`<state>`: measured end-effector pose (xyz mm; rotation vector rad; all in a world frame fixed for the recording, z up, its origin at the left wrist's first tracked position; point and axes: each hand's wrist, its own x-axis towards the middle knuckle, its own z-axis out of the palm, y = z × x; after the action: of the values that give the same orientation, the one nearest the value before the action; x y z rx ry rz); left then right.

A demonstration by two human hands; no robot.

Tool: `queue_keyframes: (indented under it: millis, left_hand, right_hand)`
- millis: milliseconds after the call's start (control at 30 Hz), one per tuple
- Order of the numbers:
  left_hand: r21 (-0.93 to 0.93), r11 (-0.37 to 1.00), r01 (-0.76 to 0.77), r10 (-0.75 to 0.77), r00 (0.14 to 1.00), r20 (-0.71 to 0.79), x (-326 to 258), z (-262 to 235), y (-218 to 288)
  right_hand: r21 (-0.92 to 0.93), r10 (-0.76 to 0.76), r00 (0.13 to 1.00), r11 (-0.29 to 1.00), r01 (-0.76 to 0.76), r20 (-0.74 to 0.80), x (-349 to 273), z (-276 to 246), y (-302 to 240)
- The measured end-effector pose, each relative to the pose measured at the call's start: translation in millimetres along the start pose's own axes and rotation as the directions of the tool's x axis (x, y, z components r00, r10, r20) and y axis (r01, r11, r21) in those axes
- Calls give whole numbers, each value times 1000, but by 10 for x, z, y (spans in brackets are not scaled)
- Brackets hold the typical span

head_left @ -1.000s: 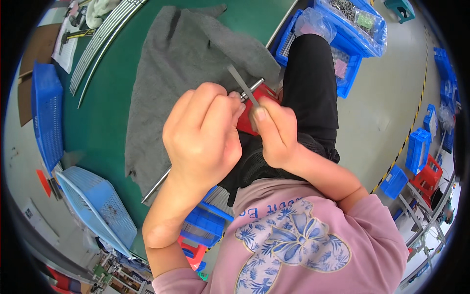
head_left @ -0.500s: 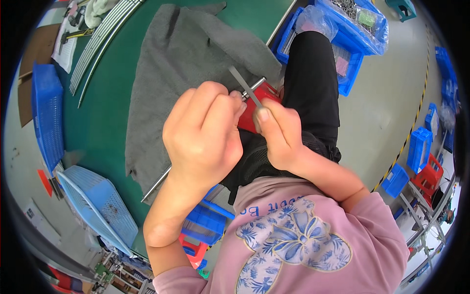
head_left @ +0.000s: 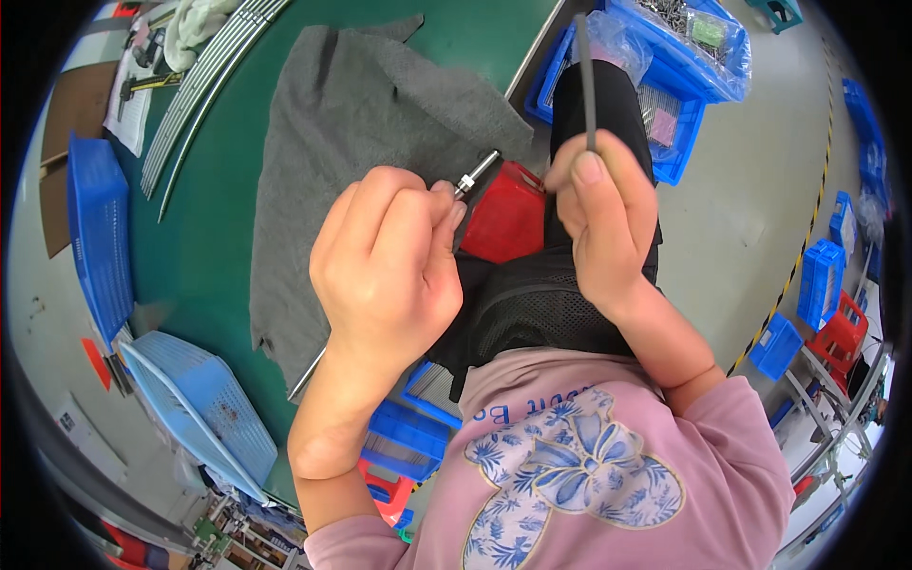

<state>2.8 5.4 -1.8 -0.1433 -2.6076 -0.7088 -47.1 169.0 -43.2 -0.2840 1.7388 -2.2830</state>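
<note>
My left hand is closed around a slim metal rod. The rod's stepped, shiny end sticks out past thumb and forefinger, over the grey cloth. A long piece of rod below my left wrist lines up with it and seems to be the same one. My right hand, slightly blurred, grips a narrow flat grey bar that looks like a file. The file points away from me over my black-trousered leg, apart from the rod. Its gripped end is hidden in my fist.
The cloth lies on a green tabletop. Several metal rods rest at the far left, near blue baskets. A red plastic object is beside my leg. Blue bins with metal parts stand at the far right.
My right hand has swung right and away with the file, which lay across the rod's end before and is now clear of it. My left hand stays nearly in place.
</note>
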Motion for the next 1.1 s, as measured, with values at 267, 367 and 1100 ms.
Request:
queue_keyframes:
  millis: [267, 367, 1100]
  left_hand:
    - [-47, 999, 11, -12, 999, -32, -2, 27, 17]
    - [-46, 999, 4, -6, 999, -47, 0, 18, 2]
    - [-51, 996, -74, 65, 985, -160, -92, -35, 116]
  right_hand:
    - [-24, -45, 997, 999, 43, -60, 200, 216, 3]
    - [-165, -323, 932, 923, 349, 161, 178, 163, 17]
    - [-43, -80, 995, 996, 78, -52, -11, 99, -108]
